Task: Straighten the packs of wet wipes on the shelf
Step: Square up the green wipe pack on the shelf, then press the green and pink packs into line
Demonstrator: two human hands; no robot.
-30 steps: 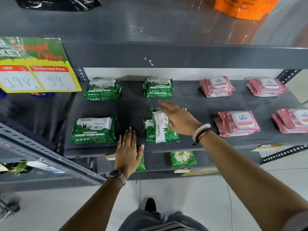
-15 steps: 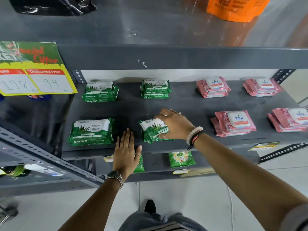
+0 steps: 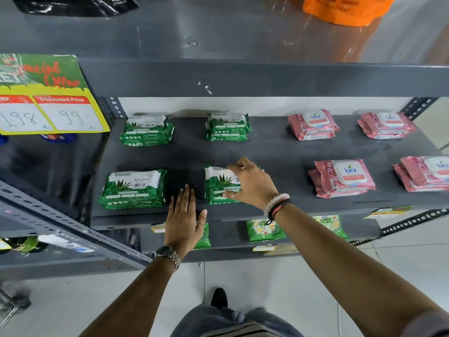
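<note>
Shelf point(image 3: 279, 152): eight stacks lie in two rows; all look square
Right hand point(image 3: 252, 186): fingers clamped on front green pack point(image 3: 218, 183)
Left hand point(image 3: 184, 217): flat, fingers together, at shelf edge
Left to do: final nudge, by my judgement

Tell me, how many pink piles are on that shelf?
4: back pile, back-right pile, front pile, front-right pile, partly cut off by the picture's edge.

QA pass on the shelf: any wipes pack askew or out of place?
Nothing stands out. The green packs and pink packs sit square in rows. The right hand rests on the front-middle green pack, which lies about straight. The left hand lies flat at the shelf edge.
</note>
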